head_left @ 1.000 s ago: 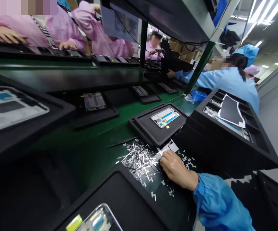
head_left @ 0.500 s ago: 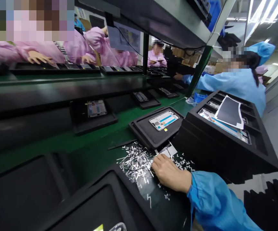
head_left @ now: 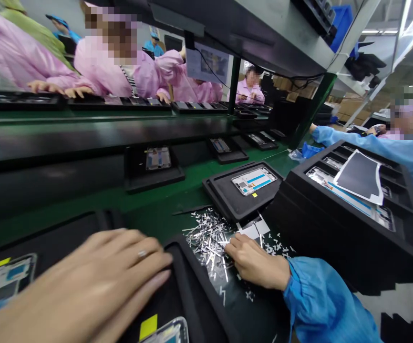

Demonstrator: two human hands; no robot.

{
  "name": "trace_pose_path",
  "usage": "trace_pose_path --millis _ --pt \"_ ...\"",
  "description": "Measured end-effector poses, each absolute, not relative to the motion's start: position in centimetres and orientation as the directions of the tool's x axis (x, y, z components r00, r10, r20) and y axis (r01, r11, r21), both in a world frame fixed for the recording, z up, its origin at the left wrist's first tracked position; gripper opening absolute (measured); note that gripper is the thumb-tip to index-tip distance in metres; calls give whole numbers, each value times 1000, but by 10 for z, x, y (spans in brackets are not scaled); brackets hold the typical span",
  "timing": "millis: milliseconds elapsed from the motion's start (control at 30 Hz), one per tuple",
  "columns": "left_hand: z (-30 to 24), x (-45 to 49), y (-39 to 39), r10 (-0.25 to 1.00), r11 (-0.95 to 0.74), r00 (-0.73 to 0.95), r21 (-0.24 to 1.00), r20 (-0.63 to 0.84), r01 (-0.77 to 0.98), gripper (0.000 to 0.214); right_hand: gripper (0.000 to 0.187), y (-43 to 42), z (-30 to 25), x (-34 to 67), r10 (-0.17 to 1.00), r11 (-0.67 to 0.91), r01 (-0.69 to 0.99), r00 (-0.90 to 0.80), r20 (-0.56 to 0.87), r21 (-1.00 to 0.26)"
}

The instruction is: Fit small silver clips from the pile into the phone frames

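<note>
My right hand (head_left: 258,261), in a blue sleeve, is closed in a pinch at the right side of a heap of small white strips (head_left: 210,238). What its fingertips hold is too small to make out. My left hand (head_left: 120,271) reaches in from the lower left, fingers stretched out above a black tray (head_left: 195,286) and close to its raised edge. A ring shows on one finger. In that tray, a phone frame (head_left: 170,331) with a yellow tab (head_left: 148,327) is partly cut off by the picture's bottom. Another phone frame (head_left: 9,276) lies left of my left hand.
Beyond the strips, a black tray (head_left: 228,197) carries a phone frame (head_left: 254,181) with blue strips. A tall tray stack (head_left: 321,243) stands right, a dark white-edged sheet (head_left: 359,176) on top. Co-workers in pink sit across the bench; a blue sleeve (head_left: 364,143) reaches in at right.
My left hand has come into view from the lower left, over the trays. My right hand stays at the strips. The view has shifted, so the bench things appear further right.
</note>
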State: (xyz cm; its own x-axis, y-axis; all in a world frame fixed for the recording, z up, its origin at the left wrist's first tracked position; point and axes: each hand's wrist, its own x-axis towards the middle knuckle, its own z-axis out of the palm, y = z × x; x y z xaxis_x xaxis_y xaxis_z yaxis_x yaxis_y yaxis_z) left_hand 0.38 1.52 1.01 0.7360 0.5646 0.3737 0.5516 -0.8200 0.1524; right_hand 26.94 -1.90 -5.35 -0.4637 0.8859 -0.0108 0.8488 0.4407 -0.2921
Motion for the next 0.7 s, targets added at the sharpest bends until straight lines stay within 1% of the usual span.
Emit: trace_pose_path --millis 67,100,133,200,267,333,433,533,600,700 --pt "30 32 16 538 -837 744 148 396 526 38 13 -20 -54 273 917 387 828 -393 74 -406" --pt "38 47 18 566 -821 752 149 339 551 41 13 -19 -53 275 932 355 809 -343 114 -470" --pt "44 63 19 593 -805 773 148 226 574 39 13 -19 -51 277 945 324 780 -291 148 -536" --pt "47 89 24 614 -787 784 152 90 598 32 11 -18 -45 279 960 280 691 -205 191 -666" --pt "43 108 29 616 -778 788 171 20 604 24 7 -20 -38 279 967 254 577 -150 205 -776" --pt "34 120 33 618 -762 785 208 -53 613 20 7 -24 -32 278 973 233 462 -113 204 -856" --pt "27 130 37 601 -730 787 305 -140 612 17 11 -30 -26 273 978 209 324 -67 198 -923" --pt "28 134 38 575 -686 797 422 -185 593 17 10 -33 -21 270 979 204 232 -38 201 -951" --pt "33 135 38 580 -643 790 485 -198 593 18 10 -34 -18 269 980 199 194 -18 199 -961" --pt "38 132 41 626 -553 751 559 -210 618 17 8 -34 -18 272 984 165 180 34 174 -970"
